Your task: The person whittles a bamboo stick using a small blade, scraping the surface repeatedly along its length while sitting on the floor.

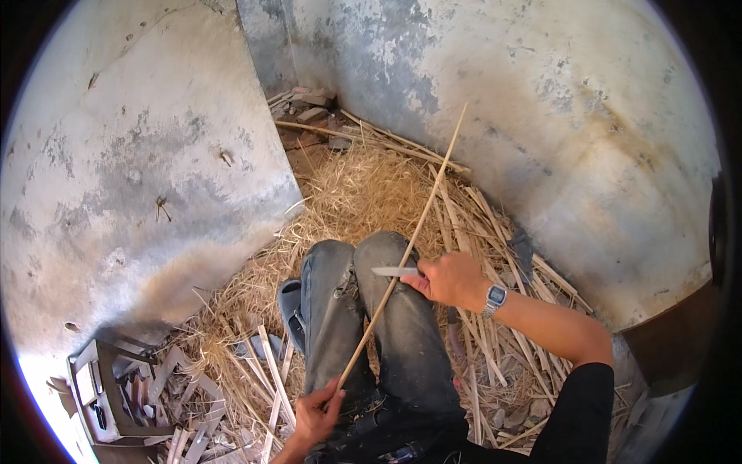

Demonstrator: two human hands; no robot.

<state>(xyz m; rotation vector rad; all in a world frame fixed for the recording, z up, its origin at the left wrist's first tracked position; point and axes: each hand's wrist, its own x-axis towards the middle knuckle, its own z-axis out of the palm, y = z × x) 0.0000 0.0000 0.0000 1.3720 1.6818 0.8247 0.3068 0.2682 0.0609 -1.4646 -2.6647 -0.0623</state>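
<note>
Fingers curled, the left hand (pixel 314 417) pinches the lower end of a long bamboo strip (pixel 417 226), which slants across the lap, over the faded jeans (pixel 413 340), and points up toward a stained wall (pixel 533 100). The right hand (pixel 454 278), a silver digital watch (pixel 495 298) at its wrist, is closed around a knife (pixel 390 272), its handle hidden in the grip and its blade lying crosswise at the strip near the right knee. Curly shavings (pixel 371 185) blanket the floor beyond the knees, beside scattered split slats (pixel 488 352).
</note>
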